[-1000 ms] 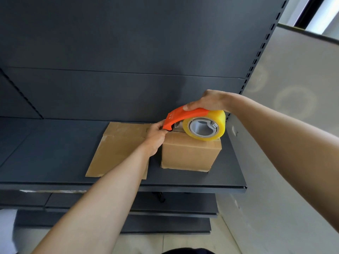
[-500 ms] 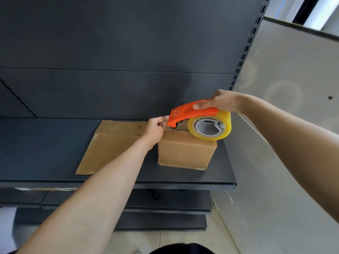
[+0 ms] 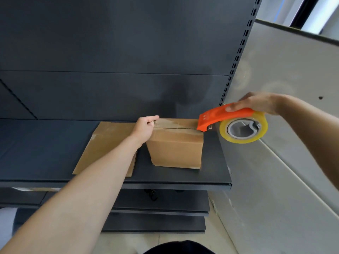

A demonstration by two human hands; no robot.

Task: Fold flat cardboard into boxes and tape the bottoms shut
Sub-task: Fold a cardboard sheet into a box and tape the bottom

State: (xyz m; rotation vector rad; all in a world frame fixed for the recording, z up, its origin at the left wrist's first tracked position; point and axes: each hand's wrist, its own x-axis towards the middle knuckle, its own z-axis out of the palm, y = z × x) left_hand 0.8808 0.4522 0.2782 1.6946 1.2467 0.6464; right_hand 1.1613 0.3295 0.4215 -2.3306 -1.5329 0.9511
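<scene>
Up on the dark shelf (image 3: 183, 177), the folded box (image 3: 175, 145) stands beside flat cardboard (image 3: 108, 143). Left hand (image 3: 145, 128) is curled closed at the box's top-left corner, seemingly pinning the tape end. Right hand (image 3: 256, 103) grips the orange tape dispenser (image 3: 236, 121), whose nose touches the top-right edge.

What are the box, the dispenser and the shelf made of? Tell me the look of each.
Box: brown cardboard, matte, with a glossy clear tape strip on top. Tape dispenser: smooth orange body, probably plastic; its roll is shiny yellowish film on a grey core. Shelf: dark grey, likely painted metal, judging by the thin folded front lip.
</scene>
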